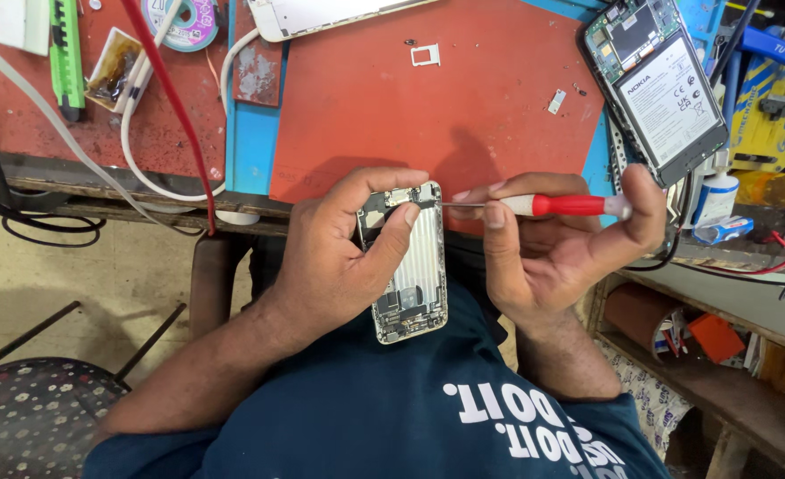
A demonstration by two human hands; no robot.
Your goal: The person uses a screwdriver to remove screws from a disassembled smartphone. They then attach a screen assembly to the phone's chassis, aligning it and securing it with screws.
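Note:
My left hand (339, 253) grips an opened phone body (413, 275) with its silver inner frame facing up, thumb pressed across its top end. My right hand (552, 244) holds a small screwdriver with a red handle (568, 206). Its thin metal shaft runs left and its tip touches the phone's upper right corner. Both hands hover over my lap, just in front of the workbench edge.
An orange work mat (463, 106) covers the bench, with a SIM tray (425, 56) and tiny parts on it. A second opened phone (659, 80) lies at the back right. Cables, a solder wick spool (180, 18) and a green cutter (66, 53) sit left. A patterned stool (29, 417) stands lower left.

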